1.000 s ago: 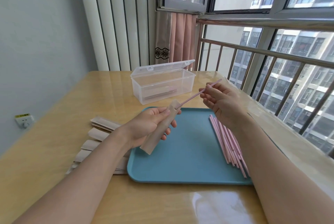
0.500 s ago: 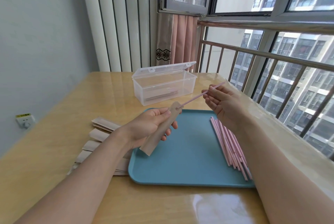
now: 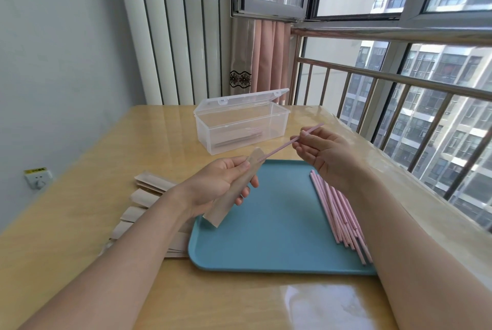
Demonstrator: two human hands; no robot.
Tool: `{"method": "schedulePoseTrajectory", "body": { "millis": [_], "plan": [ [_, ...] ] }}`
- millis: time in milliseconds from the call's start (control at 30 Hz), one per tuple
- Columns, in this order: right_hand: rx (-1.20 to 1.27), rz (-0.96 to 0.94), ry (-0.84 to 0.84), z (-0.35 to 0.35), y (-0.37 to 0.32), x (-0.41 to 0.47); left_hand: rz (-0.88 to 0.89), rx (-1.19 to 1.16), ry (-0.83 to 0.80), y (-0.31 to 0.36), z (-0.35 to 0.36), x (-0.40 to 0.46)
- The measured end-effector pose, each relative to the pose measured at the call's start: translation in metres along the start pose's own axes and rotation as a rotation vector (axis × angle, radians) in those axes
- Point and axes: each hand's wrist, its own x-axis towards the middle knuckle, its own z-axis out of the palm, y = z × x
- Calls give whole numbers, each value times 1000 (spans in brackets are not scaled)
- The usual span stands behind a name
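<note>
Over tray (image 3: 287,163) edge, straw (image 3: 279,149) meets sleeve (image 3: 234,192).

Matt kraft-paper sleeve (image 3: 232,191), matt pink straw (image 3: 282,148), clear glossy plastic box (image 3: 241,127), matt blue tray (image 3: 279,225), glossy wood-look table (image 3: 80,196)

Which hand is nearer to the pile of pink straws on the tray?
Right. The right hand hovers just past the straw pile, pinching one straw; the left hand is at the left edge of the tray, gripping a paper sleeve.
</note>
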Motion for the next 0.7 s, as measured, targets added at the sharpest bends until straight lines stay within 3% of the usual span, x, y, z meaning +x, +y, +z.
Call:
{"method": "schedulePoseTrajectory", "body": {
  "millis": [267,700],
  "plan": [
    [-325,-102,-3,16,12,-5,-63,76,1,1,1,-1],
    [-664,-27,-191,33,23,-15,-90,42,54,1,0,-1]
  ]
}}
